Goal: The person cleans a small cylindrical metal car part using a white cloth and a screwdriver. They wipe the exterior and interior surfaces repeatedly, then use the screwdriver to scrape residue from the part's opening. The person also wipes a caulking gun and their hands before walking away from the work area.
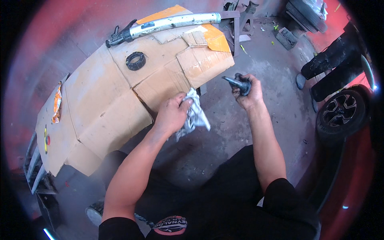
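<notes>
My left hand [172, 114] is closed round a crumpled white-and-grey rag [196, 116], which hangs down beside the cardboard's near edge. To the right, my right hand [249, 92] grips a dark, shiny, tapered piece [240, 84] with a wide collar; its narrow tip points left toward the cardboard. The fingers on it look blackened. Both hands are held in the air, apart from each other. Flattened cardboard [104, 96] covers the work surface in front. On it lie a long silver tube [172, 23] with a black end fitting and a black ridged ring [135, 61].
An orange-silver wrapper [57, 103] and a yellow cutter [45, 138] lie at the cardboard's left. Another person's dark-trousered legs [336, 60] stand at the right, near a car wheel [340, 110] and red bodywork. Stacked tyres [304, 18] and a grey bin [286, 38] are behind.
</notes>
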